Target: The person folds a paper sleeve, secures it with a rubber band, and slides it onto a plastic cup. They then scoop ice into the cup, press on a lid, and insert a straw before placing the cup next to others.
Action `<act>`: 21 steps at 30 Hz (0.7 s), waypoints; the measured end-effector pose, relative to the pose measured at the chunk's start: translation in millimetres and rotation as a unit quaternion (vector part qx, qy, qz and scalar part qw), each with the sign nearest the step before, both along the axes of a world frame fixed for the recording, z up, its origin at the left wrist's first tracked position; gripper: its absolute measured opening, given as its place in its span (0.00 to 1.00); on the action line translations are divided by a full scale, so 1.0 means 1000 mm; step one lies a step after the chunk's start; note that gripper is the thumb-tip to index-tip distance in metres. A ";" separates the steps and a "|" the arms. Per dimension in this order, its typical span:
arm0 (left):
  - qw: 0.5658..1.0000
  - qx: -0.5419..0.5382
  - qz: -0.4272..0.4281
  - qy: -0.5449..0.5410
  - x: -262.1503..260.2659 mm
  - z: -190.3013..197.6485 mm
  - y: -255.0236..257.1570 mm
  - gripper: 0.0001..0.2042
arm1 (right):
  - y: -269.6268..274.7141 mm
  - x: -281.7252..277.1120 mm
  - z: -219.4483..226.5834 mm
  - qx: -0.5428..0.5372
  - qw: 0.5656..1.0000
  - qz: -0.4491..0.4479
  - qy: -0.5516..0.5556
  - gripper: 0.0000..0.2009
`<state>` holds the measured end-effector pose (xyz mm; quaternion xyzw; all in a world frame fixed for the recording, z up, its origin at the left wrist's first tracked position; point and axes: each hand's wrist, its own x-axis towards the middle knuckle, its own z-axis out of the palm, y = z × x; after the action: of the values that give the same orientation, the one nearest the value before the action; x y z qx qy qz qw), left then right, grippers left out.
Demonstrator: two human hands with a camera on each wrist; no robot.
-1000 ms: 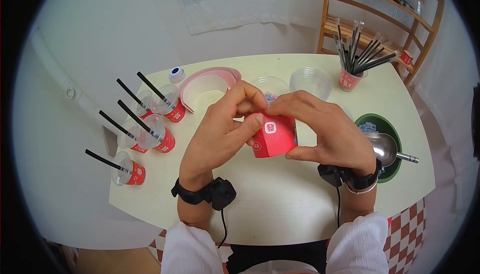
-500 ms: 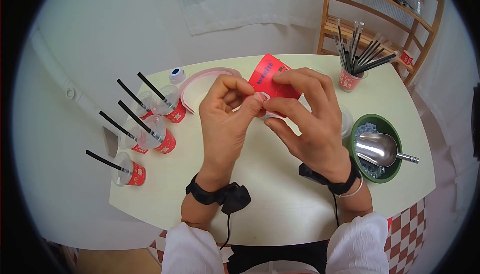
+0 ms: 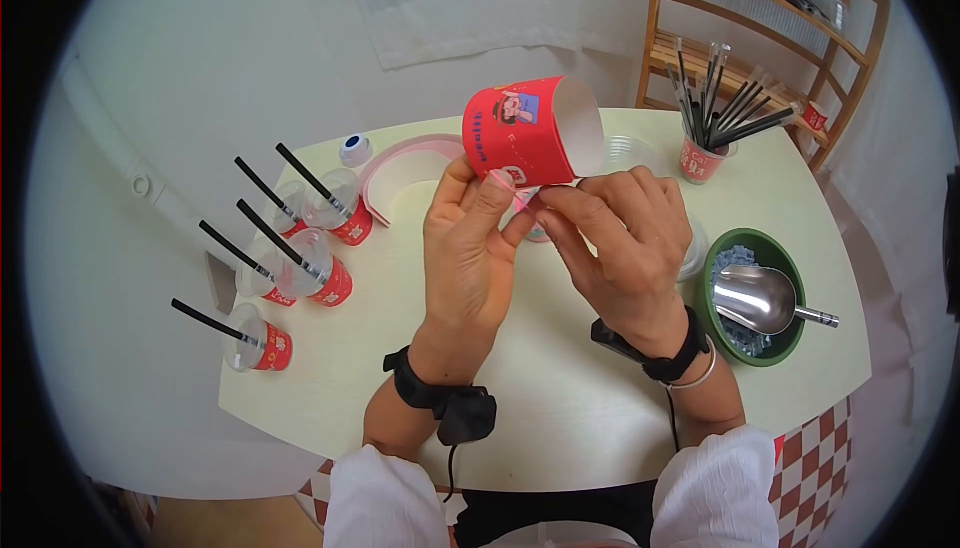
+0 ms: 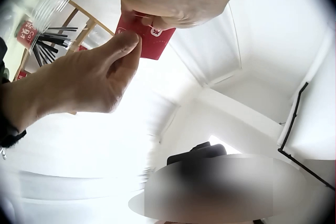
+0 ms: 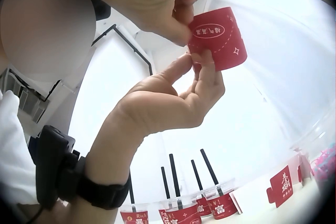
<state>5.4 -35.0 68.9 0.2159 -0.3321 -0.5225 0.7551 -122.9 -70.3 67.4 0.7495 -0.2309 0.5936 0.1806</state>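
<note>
A red paper cup sleeve (image 3: 515,133), curved into a ring with a pale inside, is held up over the table. My left hand (image 3: 465,248) pinches its lower edge between thumb and fingers. Across that edge runs a thin pink strip (image 3: 521,201), and the fingertips of my right hand (image 3: 635,253) pinch its end. Both hands' fingertips nearly meet there. The right wrist view shows the sleeve (image 5: 220,40) from outside, with the left hand (image 5: 168,100) below it. In the left wrist view the left hand covers part of the sleeve (image 4: 152,43).
Several lidded cups (image 3: 330,283) with black straws stand at the left. A stack of curved sleeves (image 3: 405,178) lies behind the left hand. On the right are a green bowl (image 3: 795,278) with a metal scoop (image 3: 755,298) and a cup of straws (image 3: 700,163). Clear containers (image 3: 630,153) stand behind the right hand.
The sleeve has turned from folded flat and low between the hands to upright and open as a ring. The right hand has shifted from the sleeve's body to the pink strip.
</note>
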 end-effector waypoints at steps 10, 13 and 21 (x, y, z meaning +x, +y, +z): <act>0.996 -0.067 0.026 -0.044 -0.016 -0.001 0.010 0.15 | -0.001 -0.002 -0.002 0.142 0.987 0.070 -0.020 0.06; 0.996 -0.050 0.036 -0.069 -0.020 -0.004 0.011 0.15 | 0.007 -0.004 0.003 0.307 0.928 0.196 -0.073 0.03; 0.987 -0.008 0.142 -0.074 0.004 0.001 -0.004 0.11 | 0.004 -0.014 0.011 0.430 0.660 0.593 -0.168 0.07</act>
<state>9.6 -39.0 69.6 0.2926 -0.3575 -0.3901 0.7965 -136.5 -66.6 78.4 0.6094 0.0066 0.5257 -0.5934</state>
